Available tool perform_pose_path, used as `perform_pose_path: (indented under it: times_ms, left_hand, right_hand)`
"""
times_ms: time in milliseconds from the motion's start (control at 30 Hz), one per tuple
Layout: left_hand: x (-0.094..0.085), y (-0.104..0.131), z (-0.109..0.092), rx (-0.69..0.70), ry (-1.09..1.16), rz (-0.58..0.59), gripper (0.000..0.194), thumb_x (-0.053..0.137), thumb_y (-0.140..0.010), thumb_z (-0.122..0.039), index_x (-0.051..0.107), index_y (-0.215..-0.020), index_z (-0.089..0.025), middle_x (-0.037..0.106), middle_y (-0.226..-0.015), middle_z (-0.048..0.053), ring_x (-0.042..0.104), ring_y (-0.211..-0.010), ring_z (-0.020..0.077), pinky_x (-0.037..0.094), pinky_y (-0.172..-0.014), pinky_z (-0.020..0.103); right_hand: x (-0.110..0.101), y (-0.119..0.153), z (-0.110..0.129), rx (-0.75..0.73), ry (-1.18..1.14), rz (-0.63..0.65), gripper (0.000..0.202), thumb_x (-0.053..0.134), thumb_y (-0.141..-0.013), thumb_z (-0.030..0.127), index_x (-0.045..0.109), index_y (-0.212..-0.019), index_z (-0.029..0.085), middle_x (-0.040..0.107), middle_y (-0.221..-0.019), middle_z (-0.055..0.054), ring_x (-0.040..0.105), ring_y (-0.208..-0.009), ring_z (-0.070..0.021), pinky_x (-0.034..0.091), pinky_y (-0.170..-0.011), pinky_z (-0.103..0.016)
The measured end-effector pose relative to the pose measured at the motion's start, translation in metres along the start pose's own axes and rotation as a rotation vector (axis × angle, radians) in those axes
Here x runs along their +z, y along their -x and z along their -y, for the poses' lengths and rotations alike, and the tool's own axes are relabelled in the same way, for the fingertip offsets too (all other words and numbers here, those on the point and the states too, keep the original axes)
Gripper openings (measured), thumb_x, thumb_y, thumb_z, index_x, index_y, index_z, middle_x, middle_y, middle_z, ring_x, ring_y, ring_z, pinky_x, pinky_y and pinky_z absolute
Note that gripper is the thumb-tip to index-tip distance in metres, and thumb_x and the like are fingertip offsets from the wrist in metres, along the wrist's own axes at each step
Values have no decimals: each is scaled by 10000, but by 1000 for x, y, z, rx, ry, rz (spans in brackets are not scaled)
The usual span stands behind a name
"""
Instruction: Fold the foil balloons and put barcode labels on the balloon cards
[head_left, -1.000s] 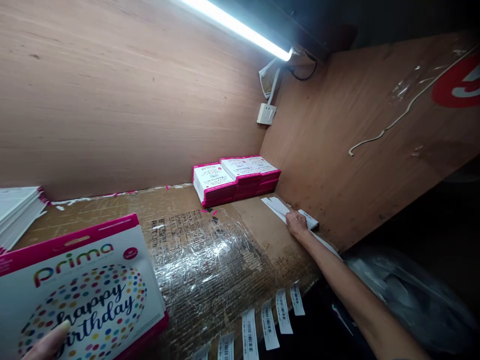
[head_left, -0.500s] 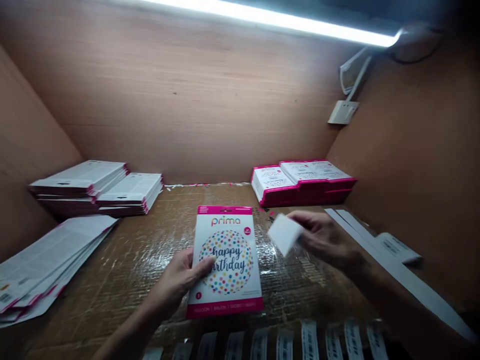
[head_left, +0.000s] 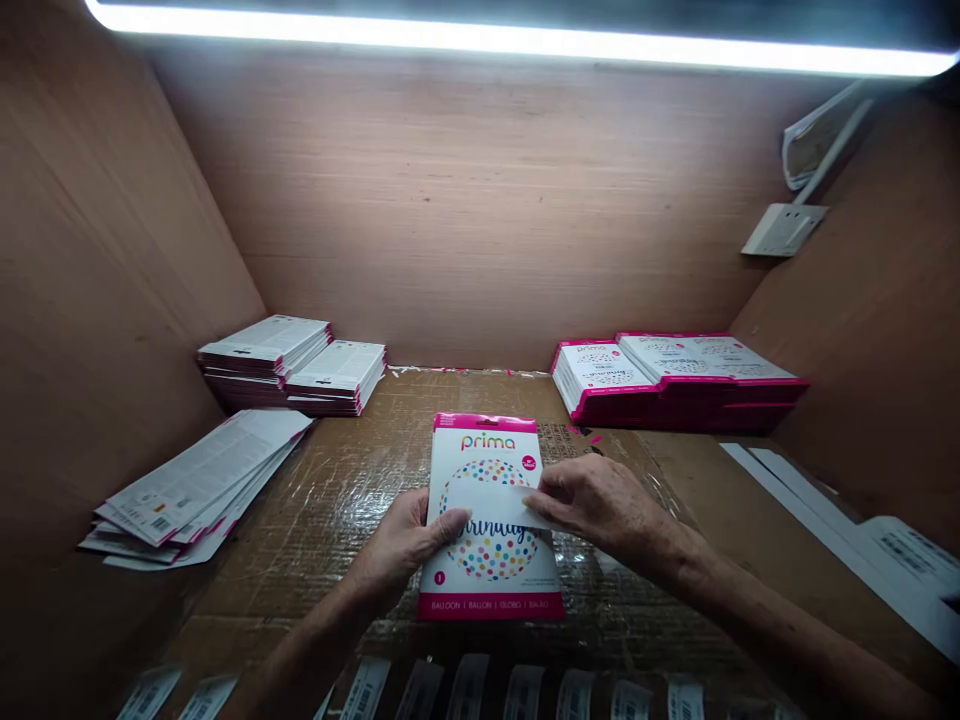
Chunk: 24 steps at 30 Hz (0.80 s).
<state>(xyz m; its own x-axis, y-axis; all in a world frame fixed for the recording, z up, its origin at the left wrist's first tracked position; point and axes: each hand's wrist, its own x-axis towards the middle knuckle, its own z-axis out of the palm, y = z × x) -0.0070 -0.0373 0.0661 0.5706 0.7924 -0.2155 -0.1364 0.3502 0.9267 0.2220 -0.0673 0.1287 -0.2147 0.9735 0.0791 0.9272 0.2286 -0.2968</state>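
Your left hand is clamped on the left edge of the packet, thumb on its front; the packet is upright at the centre of the table. Your right hand has its grip closed on the white slip, which lies across the packet's front. Open table surface lies between the packet and the left stacks, and behind it up to the back wall. Labels line the table's near edge. The right stacks stand near the right wall.
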Motion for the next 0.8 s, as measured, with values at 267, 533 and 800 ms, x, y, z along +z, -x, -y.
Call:
perform_pose_path:
  times_ms: [267,533,800]
  left_hand:
    - [-2,5,-1,99,-7,-77,430,727,-785,-358,636,-1108,-89,762,-971,154,731,-776,271,598,-700,383]
    - [2,9,-1,187,-64,-243,368,779,-719,-391,695,-972,-136,777,-894,76,717,-776,254,612,-674,341]
    - [4,1,7,253,-108,-251,359,789,-703,-398,735,-993,-193,780,-932,43,713,-833,259,602,-715,306]
  right_hand:
    - [20,6,-8,-184,197,-388,287,558,-913,437,663,-891,172,661,-828,-50,596,-742,-177,398,-640,-274]
    - [46,23,-12,-20,59,-624,479,444,-923,565,663,-757,174,644,-718,-51,598,-673,-189,397,-643,-298]
    - [59,26,-20,224,-414,-598,563,486,-821,714,649,-849,176,653,-773,-50,586,-680,-173,407,-587,-252]
